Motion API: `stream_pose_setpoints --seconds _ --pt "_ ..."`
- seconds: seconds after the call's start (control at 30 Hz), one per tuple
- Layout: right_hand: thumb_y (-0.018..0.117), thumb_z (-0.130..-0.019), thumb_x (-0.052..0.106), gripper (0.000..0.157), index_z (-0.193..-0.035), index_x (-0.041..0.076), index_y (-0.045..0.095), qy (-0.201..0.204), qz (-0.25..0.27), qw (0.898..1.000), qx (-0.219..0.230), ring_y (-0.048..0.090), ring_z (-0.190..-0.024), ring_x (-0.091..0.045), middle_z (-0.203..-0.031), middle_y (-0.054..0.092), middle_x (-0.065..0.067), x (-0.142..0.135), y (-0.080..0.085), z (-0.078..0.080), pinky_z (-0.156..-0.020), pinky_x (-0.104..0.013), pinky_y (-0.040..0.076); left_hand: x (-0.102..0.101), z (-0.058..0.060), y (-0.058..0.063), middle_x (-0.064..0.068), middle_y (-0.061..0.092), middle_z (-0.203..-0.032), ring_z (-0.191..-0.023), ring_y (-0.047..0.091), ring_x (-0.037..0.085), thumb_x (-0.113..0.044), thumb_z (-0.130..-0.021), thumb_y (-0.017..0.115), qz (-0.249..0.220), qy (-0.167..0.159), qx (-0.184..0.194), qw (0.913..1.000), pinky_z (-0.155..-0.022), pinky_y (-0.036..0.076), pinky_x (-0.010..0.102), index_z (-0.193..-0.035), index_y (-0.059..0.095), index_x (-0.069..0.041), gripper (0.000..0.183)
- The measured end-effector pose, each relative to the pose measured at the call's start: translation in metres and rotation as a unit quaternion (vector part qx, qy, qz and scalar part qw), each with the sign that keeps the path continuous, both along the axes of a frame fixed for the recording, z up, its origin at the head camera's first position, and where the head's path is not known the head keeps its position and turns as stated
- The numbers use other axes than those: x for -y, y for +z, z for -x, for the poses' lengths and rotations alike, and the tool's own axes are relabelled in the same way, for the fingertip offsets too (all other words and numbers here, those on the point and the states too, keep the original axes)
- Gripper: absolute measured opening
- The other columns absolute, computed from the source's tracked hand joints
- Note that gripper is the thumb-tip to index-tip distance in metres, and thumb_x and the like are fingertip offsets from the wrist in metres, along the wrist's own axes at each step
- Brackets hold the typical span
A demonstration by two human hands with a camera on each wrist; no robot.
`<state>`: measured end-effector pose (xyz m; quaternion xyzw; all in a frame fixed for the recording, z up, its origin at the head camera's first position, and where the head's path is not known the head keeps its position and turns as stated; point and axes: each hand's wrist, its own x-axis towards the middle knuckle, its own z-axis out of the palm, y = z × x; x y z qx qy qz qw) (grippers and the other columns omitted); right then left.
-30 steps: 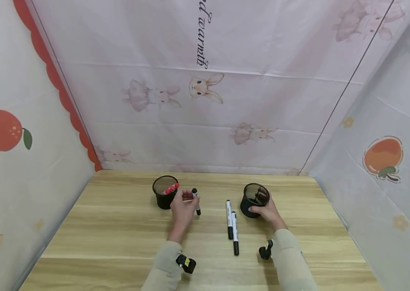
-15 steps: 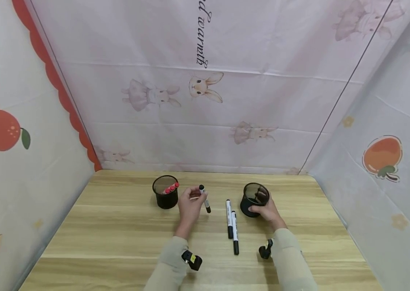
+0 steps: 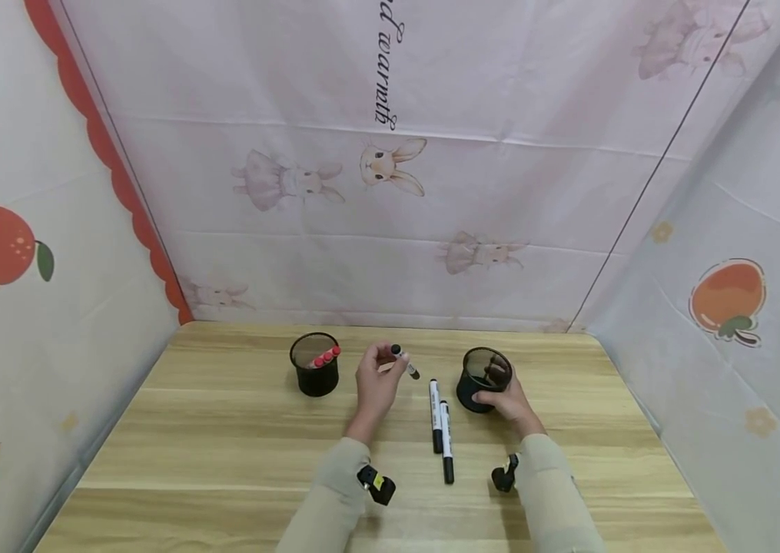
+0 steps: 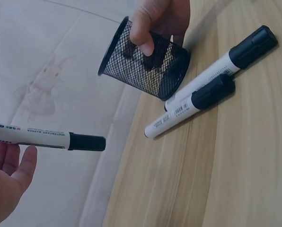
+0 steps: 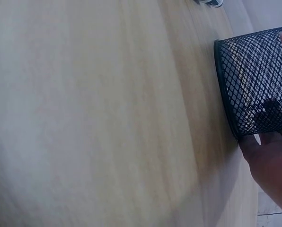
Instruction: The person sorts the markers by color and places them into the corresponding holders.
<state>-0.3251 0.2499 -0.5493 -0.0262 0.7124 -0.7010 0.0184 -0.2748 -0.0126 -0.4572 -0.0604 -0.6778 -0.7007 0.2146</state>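
Observation:
A white whiteboard marker with a black cap (image 4: 86, 142) is pinched between the thumb and fingers of my left hand (image 3: 379, 384), held tilted above the table. My right hand (image 3: 512, 402) grips a black mesh pen holder (image 3: 476, 393) from its right side, thumb across the front; no pen shows inside it. Between the hands, two more white markers with black caps lie on the table, the nearer marker (image 3: 446, 442) touching or almost touching the farther marker (image 3: 435, 415). In the right wrist view the mesh holder (image 5: 257, 80) stands with fingers round it.
A second black mesh pen holder (image 3: 316, 380) stands to the left of my left hand, with several red-capped markers (image 3: 327, 358) leaning in it. The wooden table (image 3: 224, 445) meets a printed cloth backdrop (image 3: 390, 284) at its far edge.
My left hand has moved right with the marker, away from the left pen holder, and the marker has tilted more. My right hand and its pen holder stay in place.

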Motion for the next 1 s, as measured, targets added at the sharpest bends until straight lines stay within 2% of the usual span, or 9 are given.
stream_pose_setpoints --seconds 0.1,0.17,0.23,0.37,0.47,0.53,0.77,0.93,1.0 --pt "0.068 -0.067 -0.016 0.092 -0.142 -0.002 0.017 0.004 -0.006 1.000 0.005 0.026 -0.130 -0.040 -0.140 0.025 -0.030 0.002 0.009 -0.004 -0.097 -0.030 0.032 -0.004 0.002 0.000 0.015 0.058 -0.090 -0.089 0.059 0.029 -0.001 -0.083 0.068 -0.001 0.000 -0.002 1.0000 -0.071 0.051 0.030 -0.097 0.055 0.007 0.020" --pt "0.068 -0.067 -0.016 0.092 -0.142 -0.003 0.016 0.006 -0.012 1.000 0.007 0.026 -0.130 -0.041 -0.140 0.024 -0.031 0.004 0.015 -0.007 -0.097 -0.030 0.032 -0.005 0.004 0.000 0.015 0.058 -0.090 -0.089 0.059 0.028 0.001 -0.082 0.068 -0.008 0.000 0.000 1.0000 -0.070 0.051 0.030 -0.097 0.055 0.007 0.020" --pt "0.067 -0.067 -0.016 0.092 -0.142 -0.004 0.016 0.008 -0.015 1.000 0.004 0.025 -0.130 -0.041 -0.140 0.024 -0.032 0.005 0.019 -0.010 -0.100 -0.035 0.029 -0.008 0.006 -0.001 0.016 0.058 -0.091 -0.089 0.059 0.029 0.001 -0.082 0.067 -0.016 -0.001 0.001 0.9999 -0.070 0.051 0.029 -0.098 0.055 0.006 0.020" --pt "0.066 -0.066 -0.017 0.091 -0.141 -0.006 0.016 0.005 -0.007 1.000 -0.006 0.026 -0.129 -0.042 -0.139 0.025 -0.033 0.007 0.022 -0.010 -0.104 -0.046 0.022 -0.014 0.019 -0.013 0.015 0.059 -0.093 -0.089 0.059 0.029 0.002 -0.080 0.070 -0.037 -0.013 0.007 0.9992 -0.073 0.052 0.032 -0.101 0.056 0.006 0.026" --pt "0.067 -0.065 -0.018 0.092 -0.141 -0.007 0.017 0.000 -0.009 1.000 -0.011 0.026 -0.128 -0.042 -0.138 0.027 -0.034 0.007 0.020 -0.008 -0.105 -0.049 0.020 -0.020 0.028 -0.021 0.011 0.060 -0.094 -0.089 0.059 0.026 0.003 -0.076 0.072 -0.052 -0.022 0.011 0.9984 -0.075 0.052 0.034 -0.103 0.057 0.004 0.031" --pt "0.069 -0.064 -0.017 0.092 -0.141 -0.006 0.019 -0.004 -0.014 1.000 -0.007 0.027 -0.128 -0.042 -0.137 0.029 -0.034 0.005 0.015 -0.005 -0.104 -0.048 0.020 -0.023 0.029 -0.020 0.008 0.060 -0.093 -0.088 0.059 0.024 0.006 -0.074 0.072 -0.059 -0.027 0.007 0.9978 -0.075 0.053 0.033 -0.103 0.057 0.004 0.032" --pt "0.072 -0.066 -0.011 0.093 -0.142 0.000 0.020 -0.012 -0.049 0.999 -0.007 0.030 -0.128 -0.038 -0.138 0.032 -0.029 0.000 -0.005 0.002 -0.103 -0.044 0.024 -0.033 0.027 -0.017 0.007 0.058 -0.087 -0.085 0.059 0.022 0.010 -0.071 0.068 -0.064 -0.046 -0.008 0.9969 -0.072 0.053 0.031 -0.092 0.058 0.001 0.025" --pt "0.072 -0.066 -0.009 0.093 -0.142 0.003 0.021 -0.016 -0.065 0.998 -0.003 0.030 -0.128 -0.036 -0.138 0.034 -0.026 -0.001 -0.009 0.000 -0.103 -0.045 0.025 -0.036 0.026 -0.014 0.005 0.057 -0.083 -0.081 0.057 0.019 0.011 -0.070 0.069 -0.069 -0.055 0.001 0.9961 -0.070 0.054 0.031 -0.087 0.058 0.000 0.022" --pt "0.072 -0.065 -0.009 0.092 -0.142 0.003 0.021 -0.013 -0.060 0.998 -0.010 0.030 -0.128 -0.036 -0.138 0.033 -0.027 -0.001 -0.008 0.001 -0.103 -0.044 0.025 -0.038 0.024 -0.008 0.006 0.057 -0.083 -0.080 0.057 0.019 0.012 -0.070 0.069 -0.075 -0.056 0.001 0.9956 -0.071 0.054 0.032 -0.087 0.058 0.002 0.022"
